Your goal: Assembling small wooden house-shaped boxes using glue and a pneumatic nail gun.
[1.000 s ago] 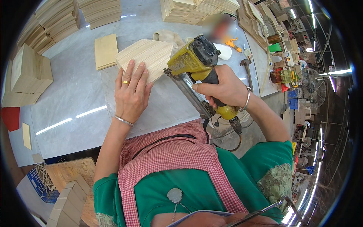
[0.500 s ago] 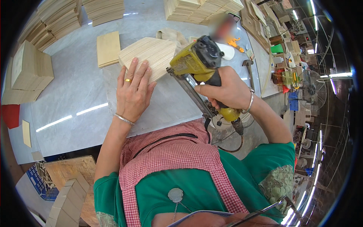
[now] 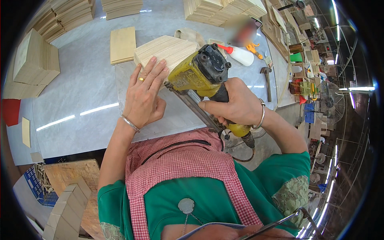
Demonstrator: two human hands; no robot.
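- Surface: smooth grey table (image 3: pixel 84 88) with strip-light reflections, running left to right, its near edge at the person's apron (image 3: pixel 180 160).
- Room: cluttered workshop to the right, with a big floor fan (image 3: pixel 330 100) and strip lights (image 3: pixel 360 88); a board (image 3: pixel 70 172) with a row of blocks (image 3: pixel 68 206) on it, near left below table height.
- Wooden piece (image 3: pixel 166 50): on the table, ahead of the person; longest visible span roughly left-right, grain slanting near-left to far-right. Right end partly behind the nail gun.
- Nail gun (image 3: pixel 192 74): yellow/black, in front of the wooden piece's right part. Nose points left; magazine axis runs diagonally, far-left to near-right. Hose fitting at the near-right end. Nose contact with wood: can't tell.
- Right hand (image 3: pixel 240 104): wrapped round the nail gun's handle. Trigger finger hidden.
- Left hand (image 3: pixel 144 92): fingers extended, tips laid on the wooden piece's near side, not clenched.
- Hammer (image 3: pixel 267 82): right side, head far, handle toward near.
- Counts: 1 nail gun, 1 wooden piece under the fingers, 1 hammer, 1 white bottle (image 3: pixel 242 57) with red nozzle, 1 crumpled cloth (image 3: pixel 190 35) beyond the wood. Small panel pile (image 3: pixel 123 44) just left of it: 1, sheets uncountable.
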